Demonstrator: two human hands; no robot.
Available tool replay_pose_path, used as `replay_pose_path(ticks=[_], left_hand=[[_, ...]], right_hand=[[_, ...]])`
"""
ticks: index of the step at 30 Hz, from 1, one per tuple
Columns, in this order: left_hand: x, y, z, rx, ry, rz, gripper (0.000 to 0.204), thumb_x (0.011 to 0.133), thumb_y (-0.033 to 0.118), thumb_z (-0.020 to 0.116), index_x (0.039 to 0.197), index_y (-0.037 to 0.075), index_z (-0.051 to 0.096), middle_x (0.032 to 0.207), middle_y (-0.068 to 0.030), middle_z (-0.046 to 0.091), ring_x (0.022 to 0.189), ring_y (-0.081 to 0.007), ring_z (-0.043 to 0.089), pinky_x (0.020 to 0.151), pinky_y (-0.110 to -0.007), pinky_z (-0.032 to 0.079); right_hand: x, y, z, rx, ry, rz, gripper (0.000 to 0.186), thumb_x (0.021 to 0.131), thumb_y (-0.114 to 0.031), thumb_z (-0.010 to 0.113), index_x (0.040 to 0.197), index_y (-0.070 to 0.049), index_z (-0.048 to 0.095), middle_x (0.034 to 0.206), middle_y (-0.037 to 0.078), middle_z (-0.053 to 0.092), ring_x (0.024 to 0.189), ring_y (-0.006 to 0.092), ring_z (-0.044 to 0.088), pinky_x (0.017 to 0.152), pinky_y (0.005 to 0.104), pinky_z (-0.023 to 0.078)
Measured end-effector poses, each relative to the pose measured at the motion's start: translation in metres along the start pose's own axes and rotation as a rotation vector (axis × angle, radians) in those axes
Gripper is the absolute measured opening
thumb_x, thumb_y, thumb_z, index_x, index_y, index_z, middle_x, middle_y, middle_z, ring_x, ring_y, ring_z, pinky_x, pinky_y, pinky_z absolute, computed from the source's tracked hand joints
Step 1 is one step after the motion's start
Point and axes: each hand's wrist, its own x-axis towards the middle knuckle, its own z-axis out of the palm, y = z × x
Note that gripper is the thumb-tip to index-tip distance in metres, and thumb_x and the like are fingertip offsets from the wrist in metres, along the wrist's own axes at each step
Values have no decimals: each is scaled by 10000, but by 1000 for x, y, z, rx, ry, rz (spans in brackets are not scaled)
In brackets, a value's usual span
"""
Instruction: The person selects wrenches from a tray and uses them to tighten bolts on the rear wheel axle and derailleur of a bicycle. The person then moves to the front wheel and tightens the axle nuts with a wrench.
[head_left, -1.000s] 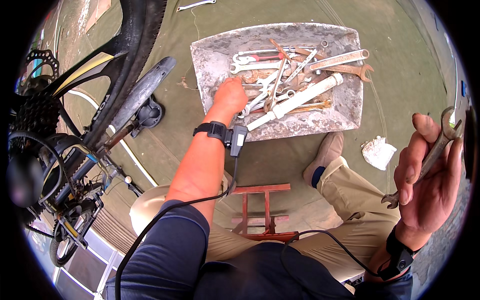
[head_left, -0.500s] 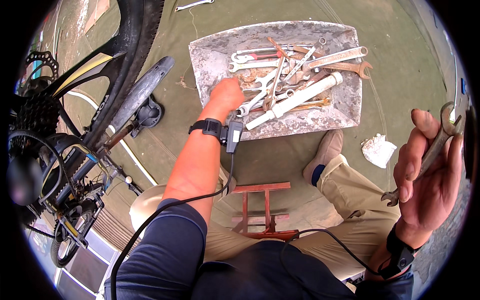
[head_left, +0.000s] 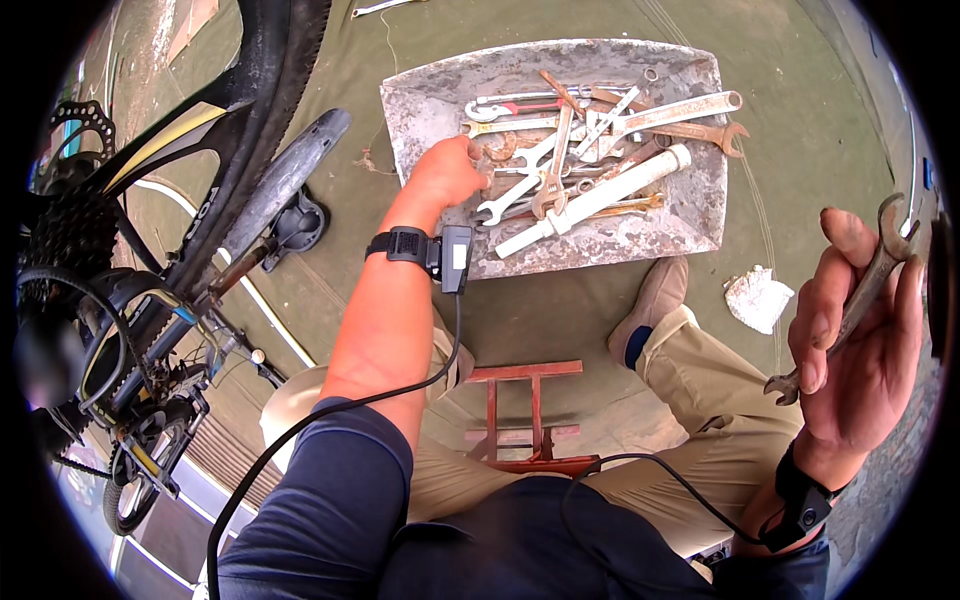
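- Two-handed, working around a metal tray [head_left: 690, 225], facing its near edge.
- Holding the left hand [head_left: 440, 180] over the tray's left end, right at the edge of the heaped wrenches [head_left: 551, 190]; bending the fingers, but hiding the tips, so being unable to tell a real hold from a mere touch.
- Gripping an open-ended wrench [head_left: 866, 292] in the right hand [head_left: 858, 400], well to the right of the tray; closing narrowly on the shaft, leaving both ends showing.
- Seeing, inside the tray, wrenches crossing one another, some rusty, some shiny, with a white pipe [head_left: 595, 202] slanting over its near right part.
- Resting a shoe [head_left: 645, 310] just beside the tray's near edge.
- Having a bicycle [head_left: 75, 220] to the tray's left, a red metal frame [head_left: 536, 415] on its near side, and a white lump [head_left: 757, 300] off its near right corner.
- Spotting a lone wrench [head_left: 388, 7] beyond the tray's far left corner.
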Motion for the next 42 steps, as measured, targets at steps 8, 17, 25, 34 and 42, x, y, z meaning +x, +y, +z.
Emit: replay_pose_path(ticks=[8, 17, 25, 34, 42], left_hand=[[8, 8, -5, -13, 91, 5, 471, 764, 243, 825, 1157, 64, 634, 1065, -172, 719, 1031, -324, 681, 886, -418, 522], [10, 3, 4, 47, 200, 34, 402, 812, 184, 779, 1154, 33, 631, 1083, -164, 707, 972, -313, 686, 828, -410, 547], [-9, 9, 12, 236, -36, 34, 348, 767, 225, 806, 1060, 69, 702, 1008, -153, 730, 926, -312, 699, 821, -414, 543], [-22, 16, 45, 449, -225, -1, 292, 811, 237, 722, 1057, 80, 743, 1054, -183, 721, 1013, -365, 679, 898, -441, 536], [-36, 26, 43, 408, -175, -14, 324, 873, 122, 574, 1154, 36, 709, 1169, -207, 693, 1076, -365, 672, 915, -442, 543]], right_hand=[[0, 2, 0, -20, -31, 10, 631, 1111, -387, 227, 1405, 144, 397, 748, 90, 529, 479, 109, 457, 416, 183, 420], [-2, 3, 3, -44, -20, 29, 628, 1112, -382, 221, 1413, 144, 381, 752, 93, 529, 474, 114, 462, 416, 188, 422], [-4, 3, 6, -28, -54, 11, 630, 1112, -380, 211, 1410, 149, 382, 748, 92, 523, 473, 116, 464, 419, 188, 429], [-7, 2, 4, -23, -26, -16, 634, 1112, -382, 214, 1394, 152, 405, 745, 89, 544, 455, 102, 460, 428, 174, 418], [-11, -1, 5, -22, 39, 3, 629, 1111, -379, 214, 1399, 147, 404, 744, 86, 540, 452, 102, 459, 426, 170, 415]])
